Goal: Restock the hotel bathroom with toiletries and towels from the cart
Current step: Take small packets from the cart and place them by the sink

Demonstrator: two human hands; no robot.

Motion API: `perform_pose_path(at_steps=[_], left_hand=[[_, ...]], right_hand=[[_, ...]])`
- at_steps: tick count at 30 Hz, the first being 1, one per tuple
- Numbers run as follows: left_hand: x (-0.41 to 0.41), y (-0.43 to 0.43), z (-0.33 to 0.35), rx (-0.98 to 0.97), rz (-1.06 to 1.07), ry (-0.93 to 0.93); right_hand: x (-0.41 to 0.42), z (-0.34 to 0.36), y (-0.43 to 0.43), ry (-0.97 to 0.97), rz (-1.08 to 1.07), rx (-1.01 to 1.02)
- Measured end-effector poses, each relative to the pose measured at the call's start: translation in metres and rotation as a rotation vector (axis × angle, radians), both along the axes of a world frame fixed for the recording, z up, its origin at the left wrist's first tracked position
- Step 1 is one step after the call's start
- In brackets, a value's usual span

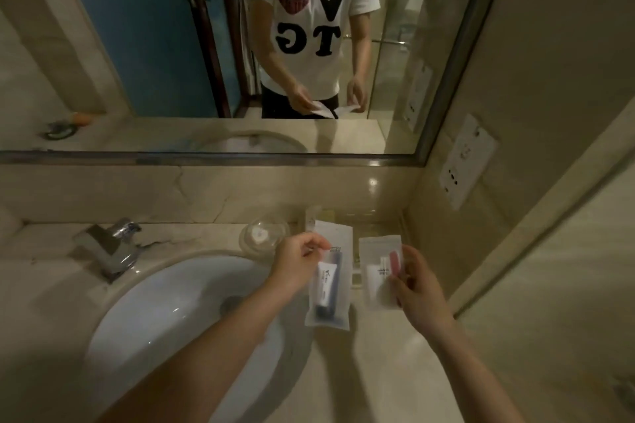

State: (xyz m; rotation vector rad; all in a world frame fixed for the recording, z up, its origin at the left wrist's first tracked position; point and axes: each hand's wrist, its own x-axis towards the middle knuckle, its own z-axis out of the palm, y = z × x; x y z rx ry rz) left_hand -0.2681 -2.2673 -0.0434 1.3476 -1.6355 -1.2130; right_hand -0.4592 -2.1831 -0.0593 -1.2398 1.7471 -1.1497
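Left hand (pixel 297 263): fingertips pinched on the upper left edge of a clear packet with a blue toothbrush (pixel 328 299). The packet hangs mostly below the grip, just right of the sink (pixel 165 302).

Right hand (pixel 417 288): fingers curled on the right edge of a packet with a pink toothbrush (pixel 378 271). This packet extends left of the grip, farther right of the sink, above the counter.
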Motion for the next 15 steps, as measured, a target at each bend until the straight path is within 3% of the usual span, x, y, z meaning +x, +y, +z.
perform_pose_path(at_steps=[8,15], left_hand=[[-0.058,-0.082,-0.044,0.067,0.031,-0.114],[-0.082,-0.122,-0.075,0.049,0.043,-0.228]], right_hand=[[-0.043,-0.039,-0.075,0.053,-0.003,0.126],[-0.053,-0.062,-0.112,-0.082,-0.028,0.189]])
